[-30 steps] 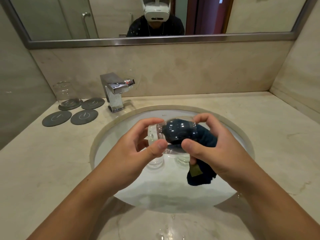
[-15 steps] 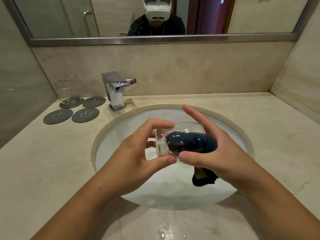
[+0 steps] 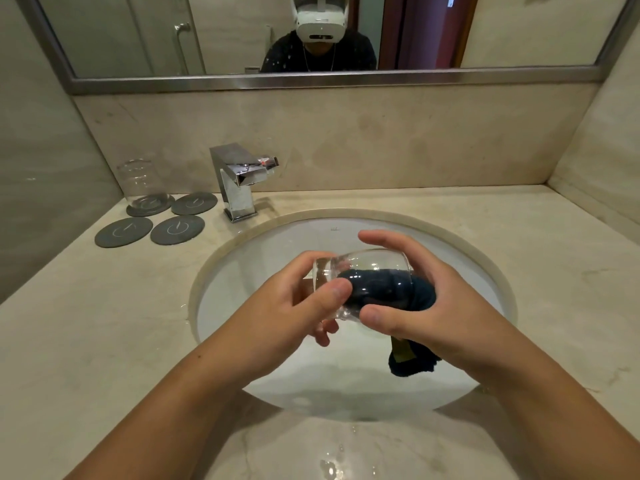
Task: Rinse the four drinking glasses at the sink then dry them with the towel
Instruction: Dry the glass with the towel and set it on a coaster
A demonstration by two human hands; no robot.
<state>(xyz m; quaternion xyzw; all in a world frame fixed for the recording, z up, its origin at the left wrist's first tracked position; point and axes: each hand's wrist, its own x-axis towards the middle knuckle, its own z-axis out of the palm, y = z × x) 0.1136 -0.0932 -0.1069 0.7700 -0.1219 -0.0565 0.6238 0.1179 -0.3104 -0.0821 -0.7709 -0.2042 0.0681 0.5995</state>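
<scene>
Water drops (image 3: 332, 465) on counter (image 3: 104, 358) front edge: slippery, best kept working over sink (image 3: 207, 271). Left hand (image 3: 294, 306) clamped on base of glass (image 3: 367, 268), held sideways for right hand (image 3: 440, 306), gripping towel (image 3: 381, 292), to push cloth into mouth; tail hanging into basin. Open counter to right. Back left: second glass (image 3: 140, 183) on coaster (image 3: 162, 207), near faucet (image 3: 239, 181).

A beige marble tabletop (image 3: 519, 258) runs wall to wall, with a round white sink (image 3: 259, 258) set into it and a square chrome faucet (image 3: 239, 181) behind its left rim. Matching stone walls (image 3: 346, 140) close three sides. Above, a steel-framed mirror (image 3: 519, 32) reflects a glass shower door (image 3: 156, 32) and a dark red door (image 3: 426, 29).
</scene>
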